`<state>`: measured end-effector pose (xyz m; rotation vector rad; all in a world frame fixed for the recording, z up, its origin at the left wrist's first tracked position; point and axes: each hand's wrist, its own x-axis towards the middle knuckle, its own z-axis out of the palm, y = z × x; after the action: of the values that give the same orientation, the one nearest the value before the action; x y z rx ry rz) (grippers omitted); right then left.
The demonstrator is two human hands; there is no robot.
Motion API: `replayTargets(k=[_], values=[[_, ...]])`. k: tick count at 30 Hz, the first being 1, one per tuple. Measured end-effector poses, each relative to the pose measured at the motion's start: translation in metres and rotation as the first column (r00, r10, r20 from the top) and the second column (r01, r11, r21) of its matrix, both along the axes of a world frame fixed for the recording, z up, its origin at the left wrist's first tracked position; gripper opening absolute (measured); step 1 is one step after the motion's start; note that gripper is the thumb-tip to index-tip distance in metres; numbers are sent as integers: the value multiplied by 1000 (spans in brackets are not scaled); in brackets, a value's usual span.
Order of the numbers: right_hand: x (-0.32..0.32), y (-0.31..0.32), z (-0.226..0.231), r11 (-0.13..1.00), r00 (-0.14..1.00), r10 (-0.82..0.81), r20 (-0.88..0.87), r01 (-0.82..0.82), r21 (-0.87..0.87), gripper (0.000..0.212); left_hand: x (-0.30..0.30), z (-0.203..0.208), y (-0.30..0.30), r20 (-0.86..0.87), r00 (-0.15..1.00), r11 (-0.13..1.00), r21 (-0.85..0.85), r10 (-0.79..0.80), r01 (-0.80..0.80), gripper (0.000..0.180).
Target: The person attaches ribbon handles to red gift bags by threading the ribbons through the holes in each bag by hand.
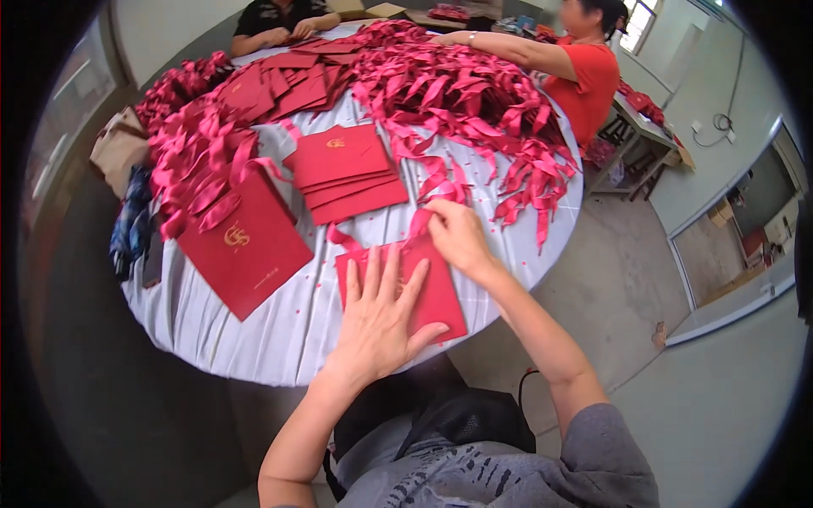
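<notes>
A flat red paper bag lies at the table's near edge. My left hand rests flat on it with the fingers spread, covering much of its face. Just above the bag's top edge, my right hand pinches a pink ribbon between thumb and fingers. Another loop of ribbon shows at the bag's upper left. Beyond my hands sits a fanned stack of red bags with a gold emblem on the top one. To the left lies a larger red bag, also gold-marked, with ribbons over its top.
Heaps of pink ribbon and more red bags fill the far side of the round, white-covered table. A folded blue umbrella hangs at the left rim. Two people work across the table, one in a red shirt.
</notes>
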<state>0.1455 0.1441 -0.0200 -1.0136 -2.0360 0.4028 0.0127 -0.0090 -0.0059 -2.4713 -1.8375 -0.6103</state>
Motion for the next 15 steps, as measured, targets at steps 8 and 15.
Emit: replayTargets(k=[8, 15], values=[[0, -16, 36, 977, 940, 149, -307, -187, -99, 13, -23, 25, -12, 437, 897, 950, 302, -59, -85, 55], [-8, -37, 69, 955, 911, 286, -297, -247, 163, 8, -77, 28, 13, 790, 595, 938, 80, 147, -338, 25]])
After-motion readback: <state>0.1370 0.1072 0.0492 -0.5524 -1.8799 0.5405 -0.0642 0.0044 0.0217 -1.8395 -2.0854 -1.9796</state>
